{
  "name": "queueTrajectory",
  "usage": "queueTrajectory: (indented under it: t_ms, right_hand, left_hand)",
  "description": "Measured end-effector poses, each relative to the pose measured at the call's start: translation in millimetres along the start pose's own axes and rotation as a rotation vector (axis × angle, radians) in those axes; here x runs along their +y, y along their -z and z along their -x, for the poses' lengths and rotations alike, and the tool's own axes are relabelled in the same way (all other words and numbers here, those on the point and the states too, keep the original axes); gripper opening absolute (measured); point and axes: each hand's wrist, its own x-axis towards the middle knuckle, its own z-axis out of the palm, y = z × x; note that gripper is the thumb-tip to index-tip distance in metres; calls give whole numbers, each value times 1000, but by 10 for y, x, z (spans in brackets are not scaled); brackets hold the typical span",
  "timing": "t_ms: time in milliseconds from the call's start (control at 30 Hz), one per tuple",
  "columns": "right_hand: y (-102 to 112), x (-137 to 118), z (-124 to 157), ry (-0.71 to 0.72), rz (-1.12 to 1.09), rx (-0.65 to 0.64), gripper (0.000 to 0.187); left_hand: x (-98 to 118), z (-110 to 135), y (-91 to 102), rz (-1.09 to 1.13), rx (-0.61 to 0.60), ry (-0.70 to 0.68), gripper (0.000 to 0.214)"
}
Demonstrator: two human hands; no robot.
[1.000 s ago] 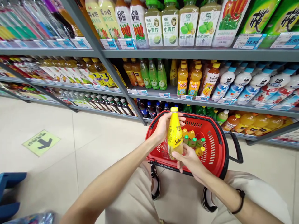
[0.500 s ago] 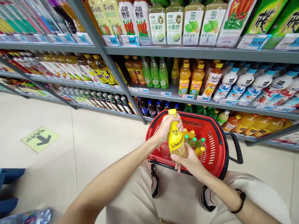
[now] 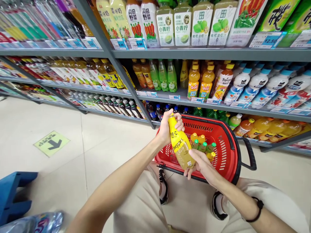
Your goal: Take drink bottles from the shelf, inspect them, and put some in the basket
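Btl [image 3: 181, 148] top partly under L hand [image 3: 167, 128]

Shelves [image 3: 194, 53] w/ drinks [image 3: 166, 27], floor arrow [image 3: 51, 143], blue crate [image 3: 14, 197].

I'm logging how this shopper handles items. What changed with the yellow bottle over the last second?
The yellow bottle tipped from upright to slanted, top leaning left. The left hand slid up over its cap. Unchanged: the right hand grips its base above the red basket, small bottles inside.
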Motion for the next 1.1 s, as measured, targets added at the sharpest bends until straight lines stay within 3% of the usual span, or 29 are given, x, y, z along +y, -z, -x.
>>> queueTrajectory:
  t_ms: [233,367,533,700,1100]
  right_hand:
    - [-38,111,8,83,72,144,60]
    - [-8,104,-3,153,99,204,53]
    - [-31,90,10,194,126,249,49]
    - [-53,108,-16,159,73,239,57]
    - [29,220,-62,226,135,431,69]
  left_hand:
    - [0,1,-3,46,99,-26,60]
    - [15,29,-28,57,85,-14,73]
    - [8,44,-10,67,86,-26,74]
    - [-9,43,32,56,54,-46,76]
    - [-37,4,66,65,-32,-42,78]
